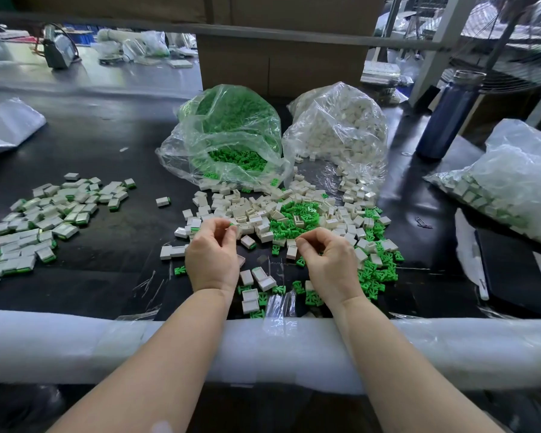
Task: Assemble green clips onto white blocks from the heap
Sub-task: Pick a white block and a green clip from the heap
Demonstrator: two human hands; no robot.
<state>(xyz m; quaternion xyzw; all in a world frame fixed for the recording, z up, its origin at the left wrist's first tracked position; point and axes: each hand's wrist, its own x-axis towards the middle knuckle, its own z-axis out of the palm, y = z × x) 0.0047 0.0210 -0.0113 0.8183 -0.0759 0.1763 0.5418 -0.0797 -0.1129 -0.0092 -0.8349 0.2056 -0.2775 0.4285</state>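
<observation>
A: What takes up the most room?

B: The black table (85, 145), with a white padded rail (450, 348) along its near edge. Both forearms cross that rail.

A: And on it?

B: Two clear bags at the back, standing side by side: a bag of green clips (228, 132) on the left and a bag of white blocks (338, 126) on the right. Both spill into a mixed heap (297, 217) in the middle. A pile of finished pieces (44, 214) lies well apart, far left.

A: The hands?

B: The left hand (213, 254) hovers at the heap's near edge, fingers curled, thumb and forefinger pinching a small green clip (231, 225). The right hand (328, 260) is just beside it, fingertips drawn together; whether they grip anything, I cannot tell
</observation>
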